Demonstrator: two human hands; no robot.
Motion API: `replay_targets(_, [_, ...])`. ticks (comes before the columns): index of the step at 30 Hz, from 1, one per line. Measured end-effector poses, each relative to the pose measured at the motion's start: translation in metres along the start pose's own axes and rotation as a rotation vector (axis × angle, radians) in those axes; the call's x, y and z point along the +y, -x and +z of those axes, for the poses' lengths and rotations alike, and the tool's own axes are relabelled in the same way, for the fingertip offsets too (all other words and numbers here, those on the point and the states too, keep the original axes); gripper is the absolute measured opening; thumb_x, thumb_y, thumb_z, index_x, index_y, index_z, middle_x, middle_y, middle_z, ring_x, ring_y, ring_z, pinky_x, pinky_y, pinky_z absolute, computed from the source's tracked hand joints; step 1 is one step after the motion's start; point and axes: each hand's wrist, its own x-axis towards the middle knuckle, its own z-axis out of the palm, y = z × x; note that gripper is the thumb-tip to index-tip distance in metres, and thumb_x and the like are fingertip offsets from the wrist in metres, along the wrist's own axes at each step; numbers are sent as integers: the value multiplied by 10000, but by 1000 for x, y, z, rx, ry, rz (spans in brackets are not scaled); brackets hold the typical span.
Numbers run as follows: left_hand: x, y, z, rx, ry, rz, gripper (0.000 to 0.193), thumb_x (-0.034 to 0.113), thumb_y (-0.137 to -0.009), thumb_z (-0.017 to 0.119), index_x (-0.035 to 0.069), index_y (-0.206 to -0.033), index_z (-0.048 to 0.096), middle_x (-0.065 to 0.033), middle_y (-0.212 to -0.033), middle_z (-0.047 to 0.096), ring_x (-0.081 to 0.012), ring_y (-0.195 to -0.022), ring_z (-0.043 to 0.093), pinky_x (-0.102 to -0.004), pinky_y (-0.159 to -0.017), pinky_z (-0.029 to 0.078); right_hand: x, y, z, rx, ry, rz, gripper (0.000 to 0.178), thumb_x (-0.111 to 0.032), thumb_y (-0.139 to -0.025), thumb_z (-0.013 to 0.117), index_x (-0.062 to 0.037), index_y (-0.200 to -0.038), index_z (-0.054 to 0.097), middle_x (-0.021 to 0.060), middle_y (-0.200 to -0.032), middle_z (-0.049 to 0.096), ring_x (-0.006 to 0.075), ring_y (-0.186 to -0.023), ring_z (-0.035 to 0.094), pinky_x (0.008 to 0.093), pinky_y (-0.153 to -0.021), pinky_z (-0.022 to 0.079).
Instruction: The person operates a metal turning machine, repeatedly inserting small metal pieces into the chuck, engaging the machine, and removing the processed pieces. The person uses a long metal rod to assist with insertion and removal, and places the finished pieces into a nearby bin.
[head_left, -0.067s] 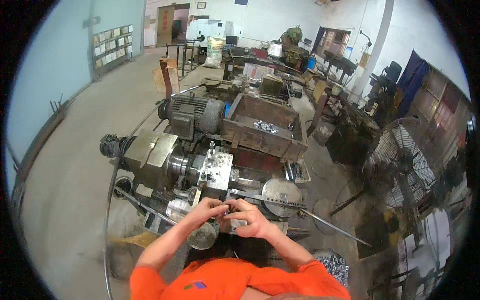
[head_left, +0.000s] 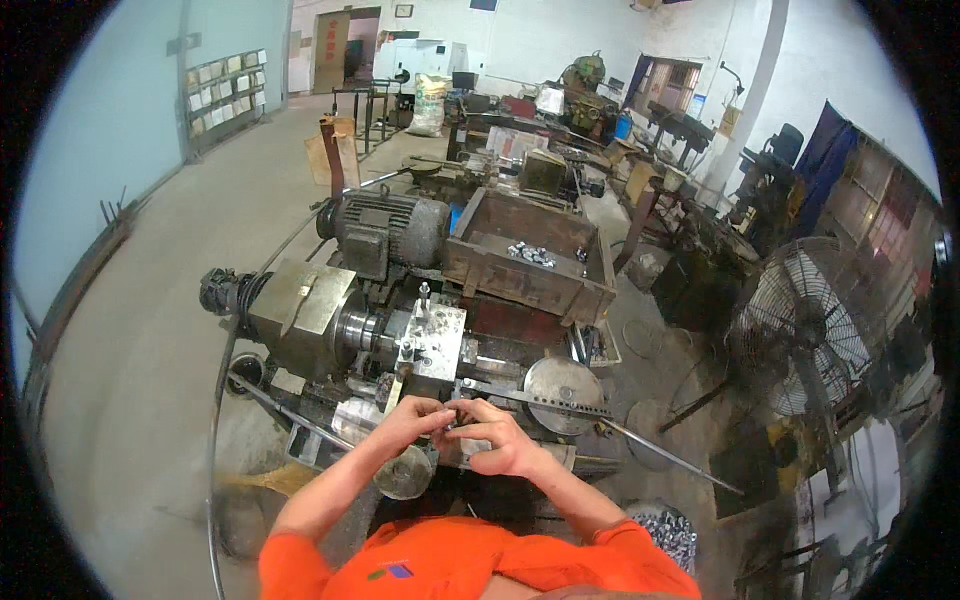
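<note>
My left hand [head_left: 412, 420] and right hand [head_left: 500, 440] meet in front of me, the fingers of both pinched round a small metal piece [head_left: 449, 424] that they mostly hide. It is just on my side of the flat metal block [head_left: 441, 338]; farther off, a wooden crate [head_left: 515, 283] holds shiny parts [head_left: 530, 254].

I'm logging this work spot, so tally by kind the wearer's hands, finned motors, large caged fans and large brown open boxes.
Hands: 2 (left hand, right hand)
Finned motor: 1
Large caged fan: 1
Large brown open box: 1
Total: 5
</note>
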Motion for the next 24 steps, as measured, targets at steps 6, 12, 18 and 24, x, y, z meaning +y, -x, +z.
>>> replay_targets(6, [-3, 1, 8, 336, -221, 53, 302, 262, -829, 635, -39, -814, 639, -36, -622, 599, -82, -531, 550, -221, -446, 417, 4, -2, 26, 55, 22, 255, 400, -88, -554, 606, -91, -951, 647, 213, -1214, 482, 356, -1058, 524, 377, -880, 444])
replay_targets(12, [-5, -1, 11, 420, -110, -9, 311, 263, -825, 642, -36, -741, 643, -27, -579, 584, -81, -479, 530, -221, -428, 410, 11, -9, 31, 61, 76, 304, 380, -87, -561, 605, -56, -938, 642, 226, -1150, 513, 382, -1029, 528, 397, -854, 455])
replay_targets(18, [-8, 1, 3, 540, -39, 34, 326, 274, -836, 622, -15, -687, 629, -35, -554, 564, -92, -444, 508, -242, -395, 406, 10, -29, 31, 53, 268, 208, 390, -103, -560, 634, -34, -944, 638, 244, -1139, 524, 406, -1011, 530, 427, -851, 459])
replay_targets(24, [-6, 30, -57, 380, -375, 59, 287, 238, -830, 623, -45, -874, 649, -56, -645, 616, -100, -536, 571, -263, -480, 453, 46, -64, 33, -92, 39, 146, 303, -82, -545, 609, -55, -838, 681, 230, -1067, 593, 364, -877, 615, 357, -772, 499])
